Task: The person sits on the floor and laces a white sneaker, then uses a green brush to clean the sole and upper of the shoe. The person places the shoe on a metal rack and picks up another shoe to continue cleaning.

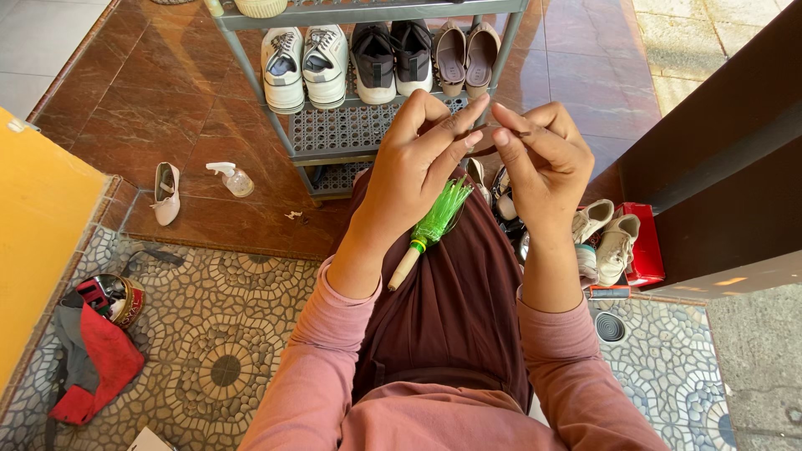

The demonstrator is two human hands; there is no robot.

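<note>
Fingers: left hand (418, 163) and right hand (543, 159) raised together, fingertips pinched narrow and nearly touching; whether they hold anything, I cannot tell.
Brush (428, 232): green bristles, wooden handle, lying on the lap just below the left hand.
Skirt (451, 292): dark maroon, under the brush.
Rack (351, 125): grey metal, ahead of the hands.
Shoes (305, 63): white pair on the rack.
Bottle (232, 178): spray type, on the floor left of the rack.

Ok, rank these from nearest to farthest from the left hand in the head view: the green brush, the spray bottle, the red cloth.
1. Green brush, lying on the lap just below the left hand.
2. Spray bottle, on the brown tiles to the left.
3. Red cloth, far lower left on the mosaic floor.
</note>
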